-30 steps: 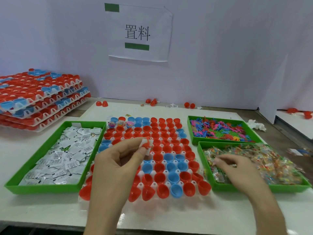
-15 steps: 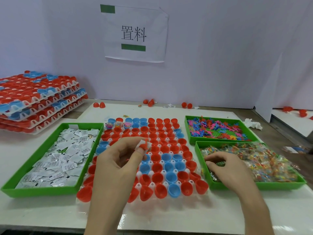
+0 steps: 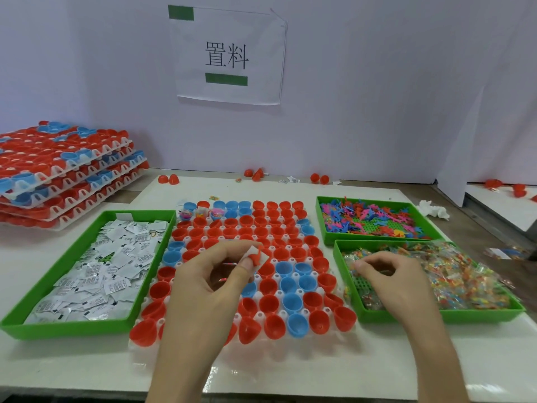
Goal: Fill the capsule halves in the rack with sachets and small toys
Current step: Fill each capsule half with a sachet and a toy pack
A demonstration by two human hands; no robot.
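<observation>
Fingers of the right hand (image 3: 389, 283) have curled in more since a moment ago, down among the clear toy packets (image 3: 453, 274) in the green tray (image 3: 436, 315) right of the rack (image 3: 279, 292). I cannot tell if they hold one. The left hand (image 3: 203, 289) stays above the middle of the rack, pinching a white sachet (image 3: 263, 260) and a little red toy (image 3: 257, 255) together.

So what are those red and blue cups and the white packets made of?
The capsule halves look like thin moulded plastic: even colour, shiny highlights inside. The sachets seem paper or papery film, matt white with black print, some creased; which of the two I cannot tell.
</observation>
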